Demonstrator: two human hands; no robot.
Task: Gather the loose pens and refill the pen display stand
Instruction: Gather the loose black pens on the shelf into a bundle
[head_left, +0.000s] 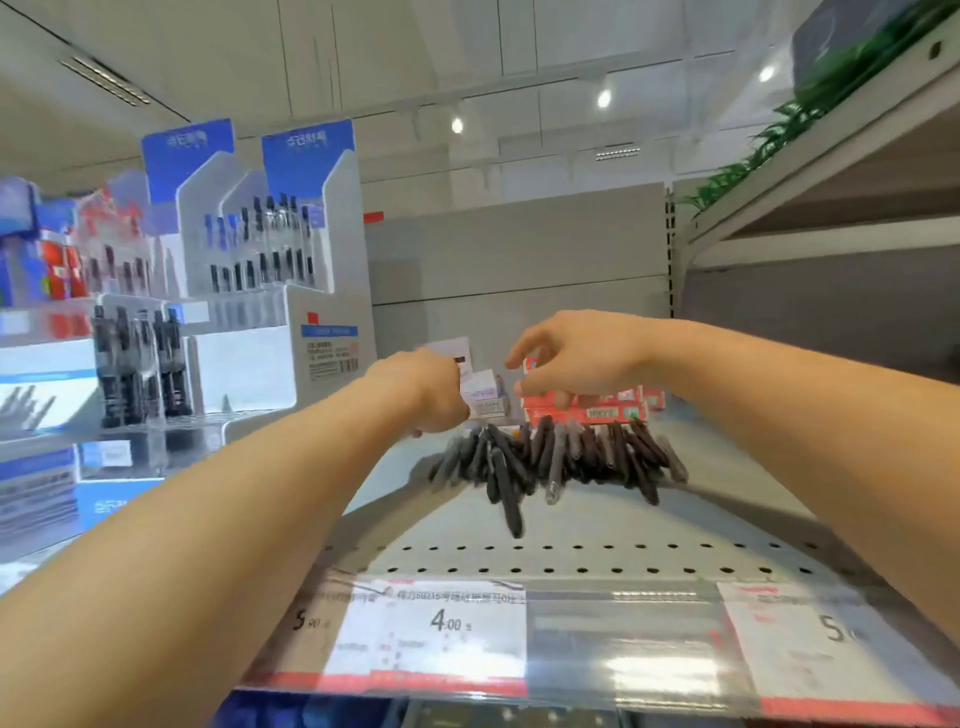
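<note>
We are at the gathering step: the pile of dark loose pens (558, 460) lies just below both hands, the left hand (423, 389) curled with its grasp hidden and the right hand (576, 361) loosely spread and empty, so next we scoop the pens toward the pen display stand (291, 260) beyond the left hand.

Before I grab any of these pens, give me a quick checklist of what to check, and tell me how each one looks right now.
1. Loose pens within reach on the shelf: ok, they lie in a heap just below both hands.
2. Left hand free: cannot tell, its fingers are curled and hidden from view.
3. Right hand free: ok, fingers loosely spread above the red boxes, holding nothing visible.
4. Pen display stand has room: ok, gaps show among its pens, though it is blurred.
5. Strays: not ok, one pen sticks out of the heap toward the shelf's front edge.
</note>
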